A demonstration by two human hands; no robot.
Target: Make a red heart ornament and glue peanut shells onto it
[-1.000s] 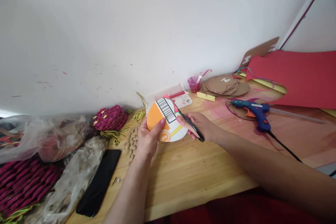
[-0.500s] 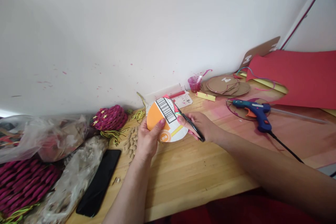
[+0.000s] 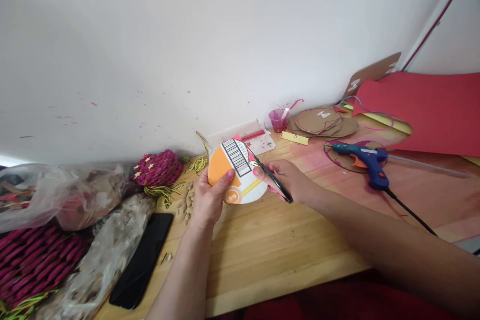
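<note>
My left hand [image 3: 212,192] pinches the left side of a round paper disc [image 3: 221,162], thumb on top. The disc is orange and white, with a barcode and a yellow stripe. Closed around a pair of black-handled scissors [image 3: 279,186], my right hand [image 3: 288,180] is at the disc's right edge. The scissor blades lie along that edge and are partly hidden, with a small red and green bit of paper beside them. Both hands are held above the wooden table [image 3: 262,250].
A blue glue gun [image 3: 365,160] lies on the right, its cord trailing forward. Behind are cardboard discs [image 3: 318,121], a pink-stained cup [image 3: 278,120] and red sheets [image 3: 431,110]. On the left are peanuts [image 3: 185,205], a black phone [image 3: 144,260], plastic bags [image 3: 108,260] and magenta woven pieces [image 3: 159,167].
The disc has shifted slightly left and turned a little in my left hand. My right hand and the scissors stay almost where they were.
</note>
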